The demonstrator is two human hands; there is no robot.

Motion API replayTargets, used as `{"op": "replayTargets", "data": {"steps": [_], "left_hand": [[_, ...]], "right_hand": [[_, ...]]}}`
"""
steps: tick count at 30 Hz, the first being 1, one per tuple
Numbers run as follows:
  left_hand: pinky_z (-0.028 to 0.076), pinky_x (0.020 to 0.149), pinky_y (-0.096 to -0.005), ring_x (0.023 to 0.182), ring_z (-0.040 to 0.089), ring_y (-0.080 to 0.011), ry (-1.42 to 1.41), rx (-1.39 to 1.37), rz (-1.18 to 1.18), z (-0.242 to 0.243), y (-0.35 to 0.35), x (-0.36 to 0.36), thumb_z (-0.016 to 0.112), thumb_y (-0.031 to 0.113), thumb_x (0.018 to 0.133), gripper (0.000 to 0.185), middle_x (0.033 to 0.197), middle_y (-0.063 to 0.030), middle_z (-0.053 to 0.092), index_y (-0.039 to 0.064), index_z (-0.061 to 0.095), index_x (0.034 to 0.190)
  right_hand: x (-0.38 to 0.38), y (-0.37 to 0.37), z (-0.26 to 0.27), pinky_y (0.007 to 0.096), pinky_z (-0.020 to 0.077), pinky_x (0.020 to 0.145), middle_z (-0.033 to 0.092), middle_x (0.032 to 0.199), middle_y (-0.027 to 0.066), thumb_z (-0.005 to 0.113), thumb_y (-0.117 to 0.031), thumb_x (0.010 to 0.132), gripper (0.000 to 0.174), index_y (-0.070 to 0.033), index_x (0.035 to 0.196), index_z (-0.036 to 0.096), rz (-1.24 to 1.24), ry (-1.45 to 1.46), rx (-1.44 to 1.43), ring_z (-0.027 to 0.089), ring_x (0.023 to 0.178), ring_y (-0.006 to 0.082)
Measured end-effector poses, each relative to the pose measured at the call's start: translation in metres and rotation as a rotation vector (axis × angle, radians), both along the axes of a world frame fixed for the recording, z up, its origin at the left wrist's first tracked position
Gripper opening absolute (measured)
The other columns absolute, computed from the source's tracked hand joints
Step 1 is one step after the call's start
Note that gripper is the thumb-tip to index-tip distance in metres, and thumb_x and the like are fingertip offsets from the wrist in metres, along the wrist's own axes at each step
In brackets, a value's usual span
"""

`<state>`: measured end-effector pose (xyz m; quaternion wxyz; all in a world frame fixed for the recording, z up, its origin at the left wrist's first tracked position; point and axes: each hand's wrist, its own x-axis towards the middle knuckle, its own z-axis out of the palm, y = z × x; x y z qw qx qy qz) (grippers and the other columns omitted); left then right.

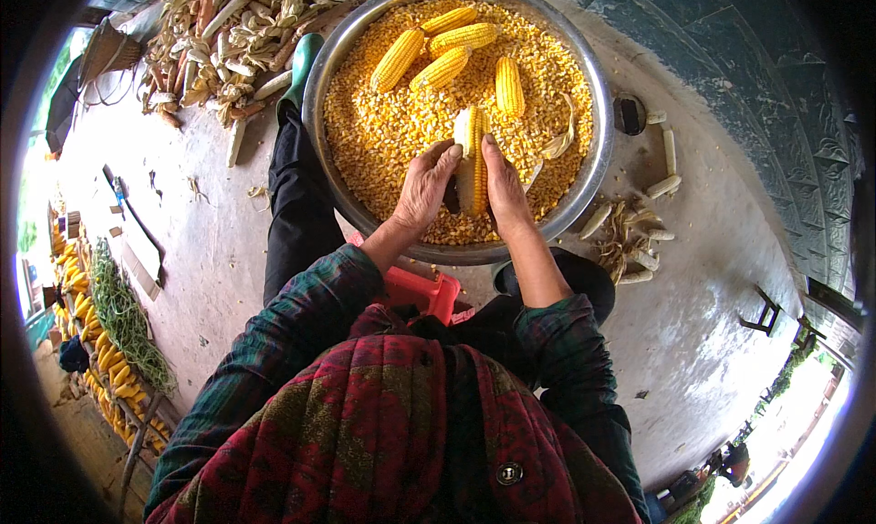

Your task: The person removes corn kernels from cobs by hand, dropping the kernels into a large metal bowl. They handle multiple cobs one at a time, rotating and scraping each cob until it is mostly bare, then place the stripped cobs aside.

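Between my two hands is a corn cob (471, 172), partly stripped: its left side is bare and pale, while rows of yellow kernels stay on the right. My left hand (426, 185) grips it from the left, thumb on the bare strip. From the other side my right hand (505, 182) holds it, thumb along the kernels. Both hands are over a wide metal basin (597, 156) of loose corn kernels (369, 141). Several full ears of corn (441, 68) lie on the kernels beyond my hands. A dry husk piece (562, 133) rests at the right.
A heap of stripped cobs and husks (226, 45) lies on the floor at upper left. More bare cobs (636, 250) are right of the basin. Below the basin sits a red plastic container (428, 288). Ears of corn (113, 367) hang at far left beside green stalks (126, 312).
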<state>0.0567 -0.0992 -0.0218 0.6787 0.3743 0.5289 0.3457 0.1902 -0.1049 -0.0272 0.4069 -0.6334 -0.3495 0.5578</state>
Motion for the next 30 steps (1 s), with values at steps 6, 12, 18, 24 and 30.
{"op": "replayTargets", "data": {"steps": [6,12,18,24,30], "left_hand": [[0.047,0.051,-0.0277,0.063,0.056,-0.0114,-0.004,-0.055,-0.066,0.002,0.009,0.002,0.056,0.038,0.093,0.047,0.077,-0.0061,0.06,-0.007,0.059,0.106],[0.045,0.046,-0.0271,0.059,0.055,-0.0111,0.07,0.225,-0.064,-0.015,0.01,0.001,0.056,0.037,0.093,0.042,0.07,-0.0035,0.056,-0.005,0.06,0.099],[0.047,0.045,-0.0282,0.062,0.059,-0.0137,-0.135,-0.06,-0.014,0.002,0.013,-0.007,0.06,0.035,0.091,0.042,0.077,-0.0072,0.061,-0.005,0.06,0.101],[0.048,0.051,-0.0261,0.059,0.057,-0.0132,-0.044,-0.063,-0.03,0.007,0.022,-0.004,0.058,0.033,0.092,0.038,0.078,-0.0046,0.06,-0.002,0.061,0.103],[0.048,0.051,-0.0261,0.06,0.058,-0.0132,-0.133,-0.017,-0.023,0.0,0.024,-0.008,0.059,0.033,0.091,0.037,0.079,-0.0045,0.06,-0.002,0.06,0.103]], "right_hand": [[0.001,-0.001,0.004,0.0333,0.0434,0.088,0.063,0.109,0.0139,0.041,-0.052,0.095,0.059,-0.002,0.122,0.057,0.074,-0.121,0.035,0.057,0.101,0.0221],[0.004,0.0,-0.002,0.0279,0.0453,0.082,0.061,0.11,0.0068,0.044,-0.051,0.094,0.059,-0.002,0.126,0.054,-0.064,0.233,-0.089,0.056,0.097,0.0147],[0.004,0.0,-0.005,0.0322,0.0455,0.082,0.064,0.104,0.0119,0.042,-0.052,0.094,0.057,-0.003,0.119,0.059,0.048,0.099,-0.097,0.059,0.095,0.0186],[0.003,-0.003,0.007,0.0328,0.0473,0.074,0.065,0.092,0.0106,0.042,-0.053,0.094,0.058,0.0,0.111,0.061,0.112,-0.04,0.038,0.06,0.085,0.0187],[0.003,-0.002,0.006,0.0279,0.0474,0.068,0.064,0.09,0.005,0.043,-0.054,0.094,0.057,-0.003,0.11,0.062,-0.054,0.381,-0.099,0.059,0.079,0.0137]]}}
